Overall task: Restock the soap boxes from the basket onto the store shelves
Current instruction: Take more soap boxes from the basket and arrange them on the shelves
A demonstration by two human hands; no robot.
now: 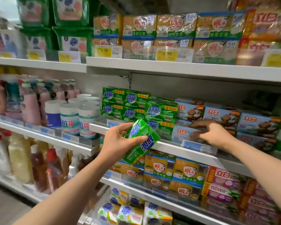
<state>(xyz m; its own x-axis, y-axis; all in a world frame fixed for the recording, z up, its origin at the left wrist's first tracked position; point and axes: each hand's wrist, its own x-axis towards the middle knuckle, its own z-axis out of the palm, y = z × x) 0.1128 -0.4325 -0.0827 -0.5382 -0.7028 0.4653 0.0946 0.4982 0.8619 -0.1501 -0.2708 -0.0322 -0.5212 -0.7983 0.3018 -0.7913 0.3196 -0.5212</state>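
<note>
Store shelf (177, 147), green 超能 soap box (140, 141) in left hand (118, 141)

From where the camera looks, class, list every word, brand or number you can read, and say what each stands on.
"超能": on the green soap box in the left hand, and on the stacked green boxes.
"立白": on the blue boxes by the right hand.
"立白": on the orange packs, top right.
"6 90": on two yellow price tags.
"炸盐": on the white tubs.
Smaller print and other tags: too blurred to read.
</note>
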